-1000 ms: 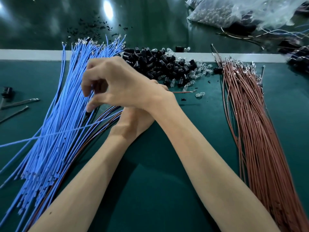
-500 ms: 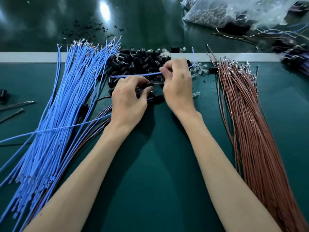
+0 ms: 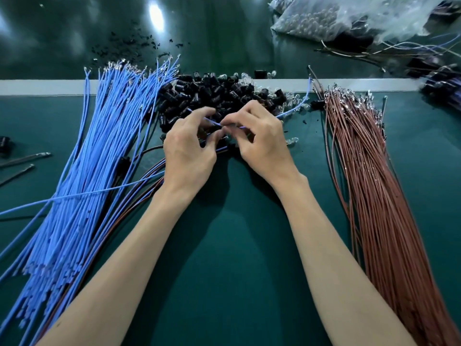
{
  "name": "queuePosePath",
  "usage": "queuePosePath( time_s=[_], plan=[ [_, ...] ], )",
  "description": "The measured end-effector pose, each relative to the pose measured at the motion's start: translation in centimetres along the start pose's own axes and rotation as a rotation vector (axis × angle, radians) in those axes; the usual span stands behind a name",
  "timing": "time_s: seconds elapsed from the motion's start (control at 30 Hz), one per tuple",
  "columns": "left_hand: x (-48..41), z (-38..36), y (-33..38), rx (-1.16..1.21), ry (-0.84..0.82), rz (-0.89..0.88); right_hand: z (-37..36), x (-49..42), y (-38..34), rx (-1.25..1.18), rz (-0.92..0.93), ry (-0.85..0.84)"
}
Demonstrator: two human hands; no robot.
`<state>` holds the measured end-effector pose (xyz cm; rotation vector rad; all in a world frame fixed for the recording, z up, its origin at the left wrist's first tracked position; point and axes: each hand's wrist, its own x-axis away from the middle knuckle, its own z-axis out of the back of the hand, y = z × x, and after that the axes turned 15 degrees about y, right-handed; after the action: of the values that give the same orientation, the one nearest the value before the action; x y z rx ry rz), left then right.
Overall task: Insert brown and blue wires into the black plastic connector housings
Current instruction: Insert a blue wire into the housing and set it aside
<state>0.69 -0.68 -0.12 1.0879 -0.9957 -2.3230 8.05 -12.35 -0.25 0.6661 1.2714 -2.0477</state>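
A thick fan of blue wires (image 3: pixel 99 151) lies on the left of the green mat, and a bundle of brown wires (image 3: pixel 369 176) lies on the right. A heap of black connector housings (image 3: pixel 212 96) sits at the back centre. My left hand (image 3: pixel 187 151) and my right hand (image 3: pixel 262 141) meet in front of that heap. My right fingers pinch a single blue wire (image 3: pixel 291 112) that runs off to the back right. My left fingers close on something small and dark where the wire ends; it is mostly hidden.
Several finished brown-and-blue leads (image 3: pixel 139 186) trail left from under my left hand. Small clear bulbs (image 3: pixel 291 141) lie beside the heap. A clear plastic bag (image 3: pixel 349 18) and loose wires sit at the back right. Dark metal pins (image 3: pixel 25 158) rest at the far left.
My right hand came back from the blue fan with one blue wire and joined my left hand in front of the black heap. Both hands have since closed tighter together.
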Motion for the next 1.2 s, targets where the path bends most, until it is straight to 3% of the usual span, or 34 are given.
queuePosePath(
  time_s=[0.2, 0.37, 0.93, 1.2],
  plan=[
    [-0.08, -0.03, 0.13, 0.044, 0.070, 0.078, 0.70, -0.72, 0.49, 0.008, -0.228, 0.218],
    [-0.05, 0.01, -0.05, 0.043, 0.041, 0.006, 0.66, -0.59, 0.00, -0.011, -0.196, 0.168],
    [-0.11, 0.04, -0.06, 0.054, 0.064, 0.036, 0.87, -0.57, 0.62, -0.022, -0.286, 0.125],
    [-0.02, 0.14, -0.08, 0.038, 0.002, -0.015, 0.54, -0.37, 0.80, 0.043, -0.212, 0.080]
  ],
)
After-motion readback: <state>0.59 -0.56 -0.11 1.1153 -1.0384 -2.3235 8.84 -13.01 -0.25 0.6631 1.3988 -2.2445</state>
